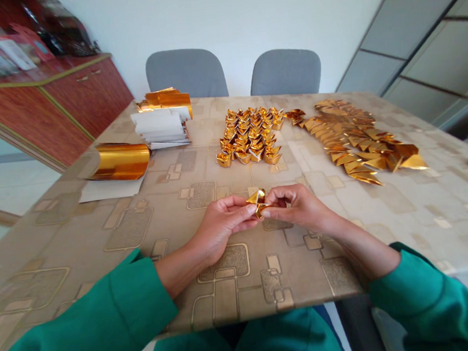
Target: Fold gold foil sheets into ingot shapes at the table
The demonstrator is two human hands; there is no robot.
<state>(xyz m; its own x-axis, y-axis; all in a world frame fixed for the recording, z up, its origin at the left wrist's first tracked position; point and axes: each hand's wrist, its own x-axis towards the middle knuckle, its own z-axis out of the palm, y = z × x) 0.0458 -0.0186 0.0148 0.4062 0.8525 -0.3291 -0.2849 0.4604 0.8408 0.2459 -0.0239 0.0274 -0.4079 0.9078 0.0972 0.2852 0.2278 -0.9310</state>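
Between my hands, just above the near part of the table, is a small folded gold foil paper ingot (pixel 256 197). My left hand (pixel 227 216) pinches its left side with thumb and fingers. From the right, my right hand (pixel 292 205) grips the other side, thumb toward me. Part of the piece is hidden behind my fingers. Beyond my hands stand rows of finished-looking gold paper ingots (pixel 249 135), packed close together. Flat folded gold foil pieces (pixel 354 133) lie in a long overlapping pile to the right.
A curled gold foil sheet (pixel 123 161) lies over white paper at the left. Behind it is a stack of white-backed sheets (pixel 161 128) with gold ones on top. The patterned tablecloth (pixel 125 230) covers the table; two grey chairs (pixel 186 74) stand at its far side.
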